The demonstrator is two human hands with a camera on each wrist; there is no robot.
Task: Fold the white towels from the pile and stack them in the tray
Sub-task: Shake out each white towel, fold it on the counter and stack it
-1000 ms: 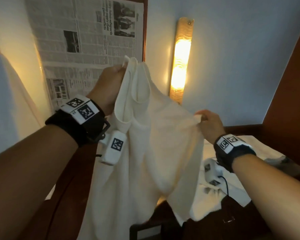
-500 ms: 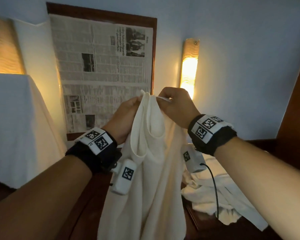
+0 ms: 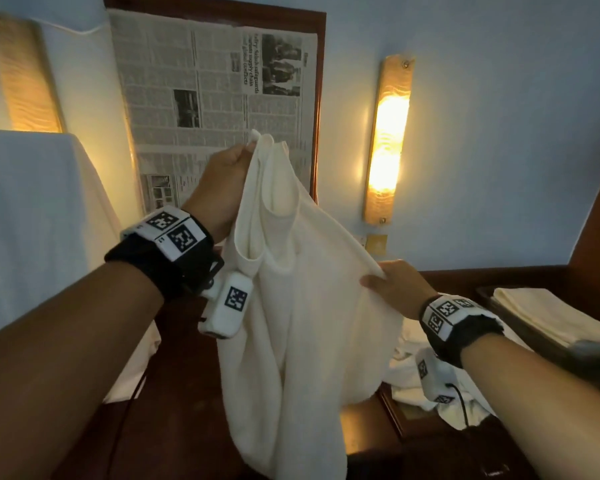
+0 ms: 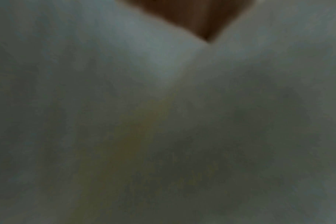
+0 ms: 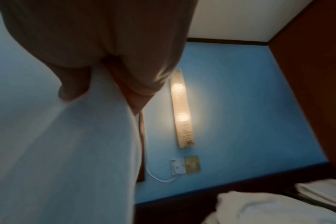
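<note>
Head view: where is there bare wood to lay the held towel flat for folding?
Bare dark wooden surface shows below the left hand, between the white draped cloth and the hanging white towel. Right of the towel it is crowded: the crumpled towel pile, then the tray with folded towels.

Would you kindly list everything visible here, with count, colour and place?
held towel: one, white, hanging mid-air between both hands
towel pile: one, white, crumpled on dark wood at lower right
folded towels: small stack, white, in tray far right
tray: one, dark, far right
wall lamp: one lit, amber, blue wall
newspaper: one, grey, in wooden frame
left hand: pinches towel's top corner
right hand: pinches towel's side edge
</note>
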